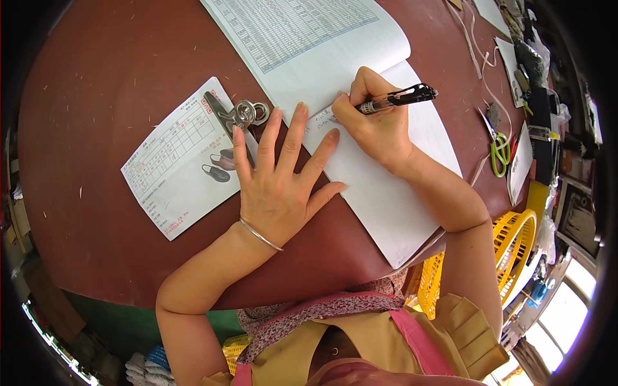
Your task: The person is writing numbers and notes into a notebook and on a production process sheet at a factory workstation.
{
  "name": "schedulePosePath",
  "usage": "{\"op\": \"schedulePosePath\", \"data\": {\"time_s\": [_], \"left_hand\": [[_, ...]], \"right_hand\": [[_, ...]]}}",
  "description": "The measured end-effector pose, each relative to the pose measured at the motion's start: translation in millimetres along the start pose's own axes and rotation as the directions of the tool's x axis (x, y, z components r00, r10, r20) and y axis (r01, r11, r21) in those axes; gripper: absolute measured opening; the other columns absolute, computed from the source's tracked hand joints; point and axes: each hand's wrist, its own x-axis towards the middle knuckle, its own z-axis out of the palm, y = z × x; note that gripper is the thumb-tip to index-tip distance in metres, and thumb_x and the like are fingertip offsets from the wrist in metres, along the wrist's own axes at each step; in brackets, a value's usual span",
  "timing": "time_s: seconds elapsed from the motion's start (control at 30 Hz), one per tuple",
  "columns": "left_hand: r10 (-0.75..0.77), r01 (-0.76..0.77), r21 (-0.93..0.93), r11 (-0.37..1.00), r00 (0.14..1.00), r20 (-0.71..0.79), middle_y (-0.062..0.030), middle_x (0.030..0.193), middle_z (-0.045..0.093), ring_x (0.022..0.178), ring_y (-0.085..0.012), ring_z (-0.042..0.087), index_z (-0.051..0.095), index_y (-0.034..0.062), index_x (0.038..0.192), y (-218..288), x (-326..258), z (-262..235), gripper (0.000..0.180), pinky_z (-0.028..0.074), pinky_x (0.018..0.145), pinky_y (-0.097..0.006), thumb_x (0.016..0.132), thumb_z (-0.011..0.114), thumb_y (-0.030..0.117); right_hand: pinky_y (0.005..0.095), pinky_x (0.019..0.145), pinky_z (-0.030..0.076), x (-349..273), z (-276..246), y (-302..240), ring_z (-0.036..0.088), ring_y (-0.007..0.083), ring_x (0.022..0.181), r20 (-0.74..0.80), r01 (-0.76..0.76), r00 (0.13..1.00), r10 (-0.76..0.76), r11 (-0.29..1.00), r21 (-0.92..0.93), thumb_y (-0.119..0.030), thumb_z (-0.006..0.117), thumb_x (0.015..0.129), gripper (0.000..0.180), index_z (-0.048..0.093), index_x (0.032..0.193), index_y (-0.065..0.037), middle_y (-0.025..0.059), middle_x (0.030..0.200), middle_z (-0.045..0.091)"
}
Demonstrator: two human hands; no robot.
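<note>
A black pen is gripped in my right hand, its writing end down near a few handwritten marks on a white notebook page. My left hand lies flat with fingers spread, a thin bangle on its wrist. Its fingertips reach the notebook's left edge and a metal bulldog clip. The clip sits on the right edge of a printed form with a table grid and small shoe pictures. At the far side, the notebook's turned-over page carries a dense printed table.
A dark red table lies beneath everything. Green-handled scissors and white cords are at the right, beside some papers. A yellow plastic basket stands off the table's near right edge.
</note>
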Motion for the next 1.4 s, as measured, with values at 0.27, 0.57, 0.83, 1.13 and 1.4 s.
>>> {"op": "schedulePosePath", "data": {"time_s": [0.27,0.57,0.83,1.13,1.4], "left_hand": [[0.006,-0.006,-0.005,1.000,1.000,0.000,-0.0130,0.156,0.044,0.139,-0.0358,0.041,0.061,0.0285,0.142,1,1,1,0.061,0.011,0.117,-0.065,0.090,0.061,0.061],[-0.021,0.023,-0.070,0.997,0.999,0.032,-0.0141,0.158,0.040,0.141,-0.0376,0.038,0.059,0.0270,0.142,-3,0,1,0.068,0.018,0.114,-0.070,0.082,0.069,0.058],[-0.041,0.030,-0.163,0.986,0.997,-0.067,-0.0181,0.161,0.032,0.148,-0.0418,0.027,0.057,0.0238,0.141,1,-6,10,0.070,0.013,0.114,-0.074,0.081,0.071,0.057],[-0.025,0.007,-0.191,0.982,0.995,-0.094,-0.0197,0.159,0.033,0.147,-0.0425,0.027,0.059,0.0225,0.139,-2,-7,13,0.068,0.013,0.114,-0.074,0.083,0.068,0.061],[-0.035,0.018,-0.173,0.985,0.995,-0.097,-0.0165,0.158,0.037,0.146,-0.0407,0.031,0.062,0.0253,0.135,0,-6,11,0.062,0.017,0.114,-0.073,0.079,0.075,0.050]], "right_hand": [[0.0263,0.050,0.032,0,2,0,0.036,0.0052,0.057,-0.006,0.004,1.000,-0.004,0.999,-0.050,0.001,0.066,0.084,0.031,0.041,0.067,-0.007,-0.0026,0.060,0.041],[0.0245,0.053,0.038,11,-8,2,0.045,0.0046,0.063,0.005,-0.160,0.987,0.160,0.978,0.133,-0.003,0.068,0.082,0.025,0.046,0.071,-0.008,-0.0032,0.067,0.046],[0.0224,0.051,0.026,22,-15,-11,0.032,0.0020,0.055,0.096,-0.352,0.936,0.339,0.911,0.213,-0.002,0.068,0.086,0.033,0.041,0.070,-0.013,-0.0079,0.062,0.040],[0.0198,0.043,0.021,23,-27,-7,0.030,0.0001,0.047,0.162,-0.372,0.926,0.342,0.900,0.228,-0.006,0.071,0.091,0.037,0.041,0.072,-0.015,-0.0076,0.058,0.042],[0.0210,0.047,0.027,12,-14,-6,0.035,0.0004,0.050,0.019,-0.272,0.962,0.272,0.955,0.117,-0.006,0.074,0.089,0.039,0.042,0.069,-0.013,-0.0063,0.059,0.044]]}}
